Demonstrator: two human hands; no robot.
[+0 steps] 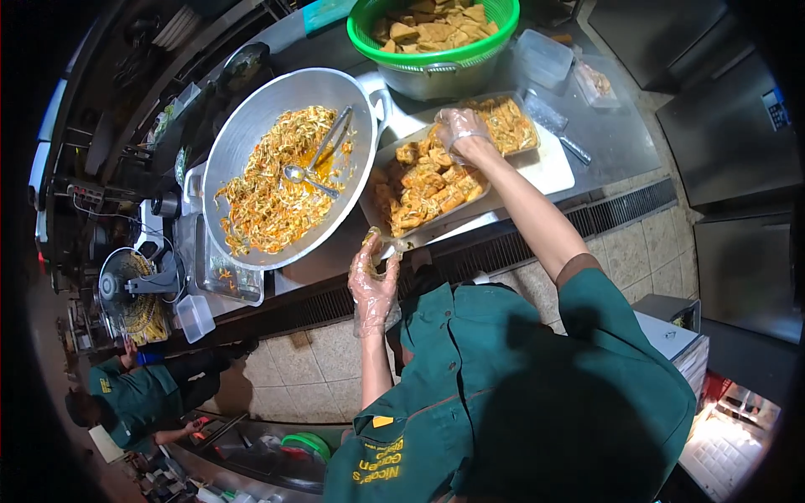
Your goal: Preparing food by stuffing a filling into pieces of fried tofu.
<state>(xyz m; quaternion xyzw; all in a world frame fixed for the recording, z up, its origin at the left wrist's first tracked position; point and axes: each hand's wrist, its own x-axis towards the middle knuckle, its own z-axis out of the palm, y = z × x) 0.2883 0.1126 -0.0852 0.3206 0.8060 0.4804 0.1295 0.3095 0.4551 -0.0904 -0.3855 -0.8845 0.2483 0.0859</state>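
Observation:
My right hand (464, 131), in a clear plastic glove, reaches over two adjoining plastic containers of food. Its fingertips point down and are hidden, so what they hold cannot be told. The nearer container (454, 209) holds browned stuffed tofu pieces (422, 188); similar pieces fill the farther container (534, 139). By the near container's left corner is my left hand (373, 283), gloved too, palm up with fingers apart and bits of food on the fingertips. To the left, a large metal wok (236, 151) contains shredded vegetables (270, 195), with a spoon (294, 174) and tongs (330, 137) in it.
A green basket (434, 60) of fried tofu (434, 31) sits in a metal pot (427, 82). A cleaver (556, 122) lies beside the white cutting board (556, 173). A metal tray (229, 276) and a fan (119, 283) are at left. Another person (144, 396) stands lower left.

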